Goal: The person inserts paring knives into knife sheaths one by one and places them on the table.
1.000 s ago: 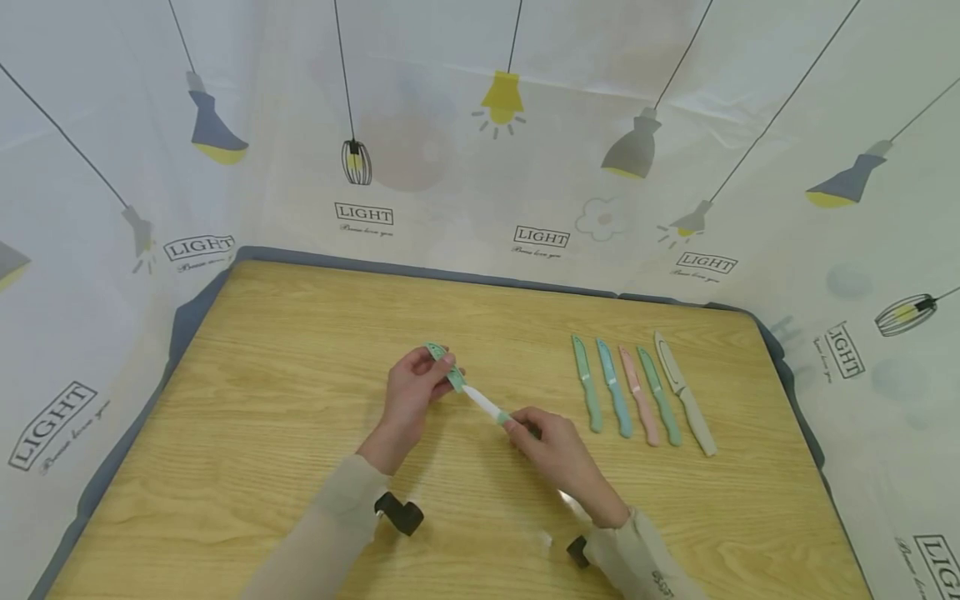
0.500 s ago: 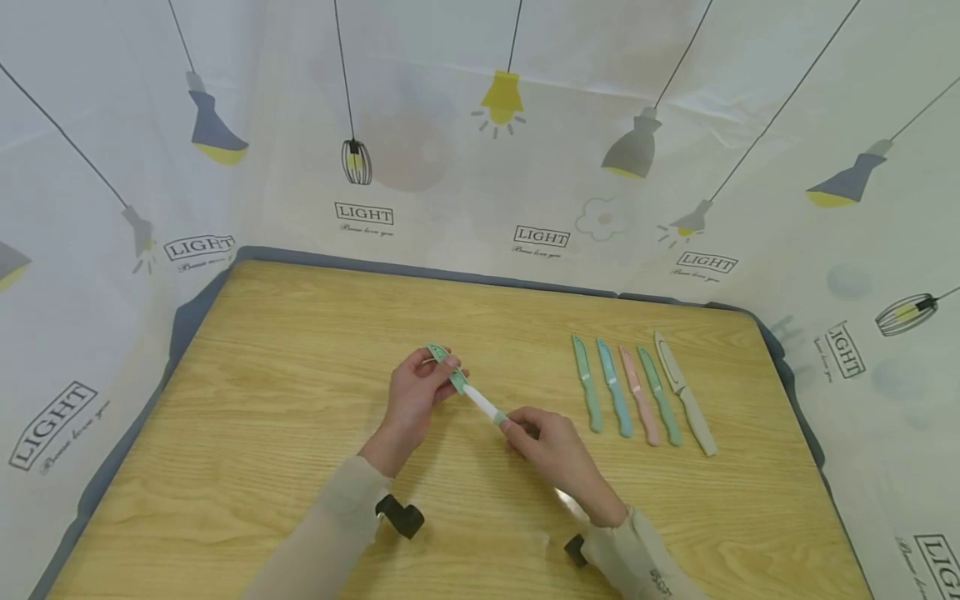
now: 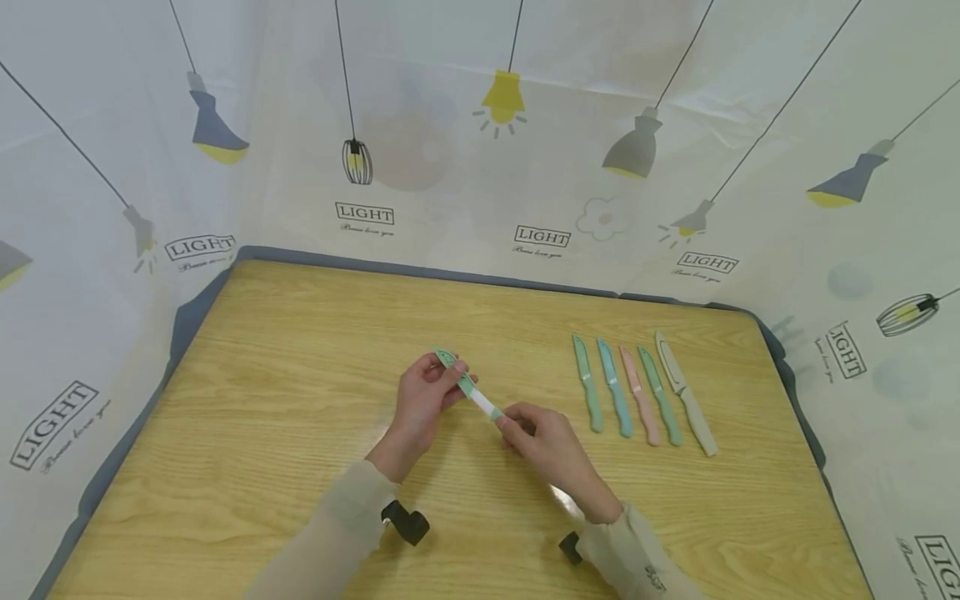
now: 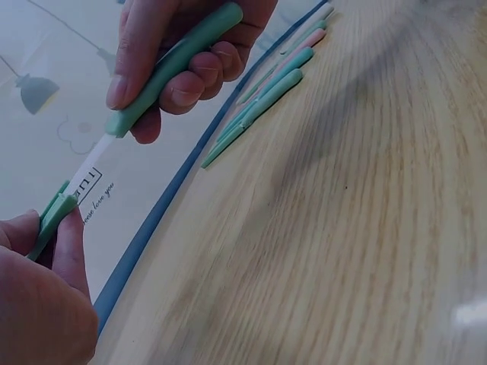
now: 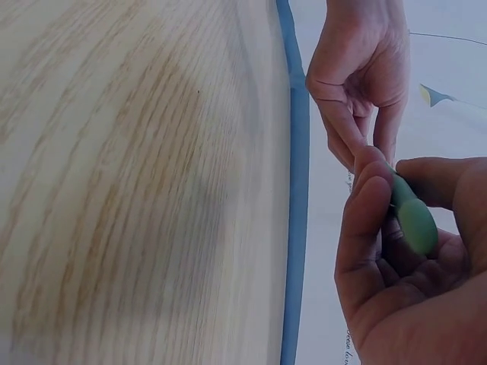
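My left hand (image 3: 420,404) pinches a green knife sheath (image 3: 467,384) between thumb and fingers, above the middle of the table. From the sheath's mouth a short stretch of white blade (image 3: 482,403) shows; the rest is inside it. My right hand (image 3: 553,446) grips the knife by its green handle (image 4: 181,65), thumb along the top and fingers curled underneath. Sheath and knife lie in one slanting line between the hands. In the right wrist view the handle's rounded end (image 5: 418,226) faces the camera, and the blade is hidden.
Several sheathed knives lie in a row on the wooden table (image 3: 300,333) at right: a green knife (image 3: 587,387), a blue knife (image 3: 615,390), a pink knife (image 3: 640,397), another green knife (image 3: 660,398) and a longer cream knife (image 3: 686,395). A printed curtain (image 3: 465,192) surrounds the table.
Less of the white blade shows than before, as it has slid further into the sheath. My left hand has shifted slightly to the right, toward my right hand, which has drifted slightly left.
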### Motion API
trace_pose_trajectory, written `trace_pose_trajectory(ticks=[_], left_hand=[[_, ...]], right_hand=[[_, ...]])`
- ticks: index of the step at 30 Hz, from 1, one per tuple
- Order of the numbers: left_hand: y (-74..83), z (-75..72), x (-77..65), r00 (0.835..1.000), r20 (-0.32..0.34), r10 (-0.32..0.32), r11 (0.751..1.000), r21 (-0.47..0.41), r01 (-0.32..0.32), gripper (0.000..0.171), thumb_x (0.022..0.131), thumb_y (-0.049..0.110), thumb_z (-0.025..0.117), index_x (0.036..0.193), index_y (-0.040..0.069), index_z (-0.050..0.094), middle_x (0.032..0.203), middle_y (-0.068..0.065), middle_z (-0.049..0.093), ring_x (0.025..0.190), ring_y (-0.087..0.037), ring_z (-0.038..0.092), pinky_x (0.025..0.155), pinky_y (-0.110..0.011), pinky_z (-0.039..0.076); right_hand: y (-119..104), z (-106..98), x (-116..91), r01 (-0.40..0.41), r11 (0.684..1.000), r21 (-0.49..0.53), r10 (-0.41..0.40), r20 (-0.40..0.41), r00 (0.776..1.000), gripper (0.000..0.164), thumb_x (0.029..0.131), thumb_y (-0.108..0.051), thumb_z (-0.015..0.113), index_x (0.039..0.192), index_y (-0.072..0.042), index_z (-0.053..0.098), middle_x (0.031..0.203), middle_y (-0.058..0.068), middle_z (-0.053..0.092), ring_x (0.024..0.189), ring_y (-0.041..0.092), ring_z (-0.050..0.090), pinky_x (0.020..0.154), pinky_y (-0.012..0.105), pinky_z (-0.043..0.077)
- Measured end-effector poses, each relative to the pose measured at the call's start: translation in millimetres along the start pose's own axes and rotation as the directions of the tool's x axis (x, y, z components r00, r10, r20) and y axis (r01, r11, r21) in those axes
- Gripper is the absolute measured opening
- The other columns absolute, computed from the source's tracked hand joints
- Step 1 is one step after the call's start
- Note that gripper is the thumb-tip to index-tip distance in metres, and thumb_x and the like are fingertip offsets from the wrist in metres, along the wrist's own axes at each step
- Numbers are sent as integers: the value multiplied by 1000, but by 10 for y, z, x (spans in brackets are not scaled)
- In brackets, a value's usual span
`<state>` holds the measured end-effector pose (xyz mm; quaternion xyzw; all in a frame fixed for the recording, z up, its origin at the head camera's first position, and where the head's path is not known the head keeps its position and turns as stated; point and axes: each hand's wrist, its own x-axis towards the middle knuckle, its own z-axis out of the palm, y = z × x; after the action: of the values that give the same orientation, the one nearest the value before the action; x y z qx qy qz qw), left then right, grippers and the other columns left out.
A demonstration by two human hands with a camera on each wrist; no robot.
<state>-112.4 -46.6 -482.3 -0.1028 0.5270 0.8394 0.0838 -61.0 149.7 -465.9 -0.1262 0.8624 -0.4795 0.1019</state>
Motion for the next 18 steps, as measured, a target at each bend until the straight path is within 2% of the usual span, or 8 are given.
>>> trace_pose_trajectory(ticks=[4, 9, 16, 18], left_hand=[[-9, 8, -4, 1000, -6, 3, 1000, -2, -3, 44, 91, 9, 65, 124, -14, 48, 98, -13, 67, 95, -30, 68, 83, -34, 56], [-22, 26, -15, 1000, -6, 3, 1000, -2, -3, 34, 91, 10, 65, 116, -8, 53, 106, -22, 64, 96, -31, 68, 84, -35, 56], [-45, 53, -17, 1000, 2, 6, 1000, -3, -6, 28, 90, 10, 66, 111, -5, 54, 97, -12, 67, 95, -28, 68, 84, -36, 56], [-42, 65, -27, 1000, 3, 10, 1000, -9, -10, 26, 90, 9, 66, 110, -4, 55, 98, -14, 67, 94, -28, 68, 84, -35, 56]], right_hand=[[1, 11, 19, 0, 1000, -3, 0, -5, 1000, 34, 98, -31, 55, 100, 0, 69, 72, 6, 66, 57, 9, 54, 49, 23, 48], [-18, 20, 39, -5, 1000, -12, 5, -15, 1000, 30, 98, -28, 57, 99, -1, 70, 72, 8, 67, 57, 12, 57, 49, 22, 48], [-33, 41, 80, -18, 1000, 3, 18, -18, 1000, 30, 98, -27, 56, 98, 0, 68, 71, 9, 66, 59, 15, 58, 51, 23, 49], [-35, 46, 90, -22, 1000, 2, 22, -22, 1000, 29, 98, -27, 56, 97, -1, 68, 72, 8, 67, 60, 16, 58, 51, 23, 49]])
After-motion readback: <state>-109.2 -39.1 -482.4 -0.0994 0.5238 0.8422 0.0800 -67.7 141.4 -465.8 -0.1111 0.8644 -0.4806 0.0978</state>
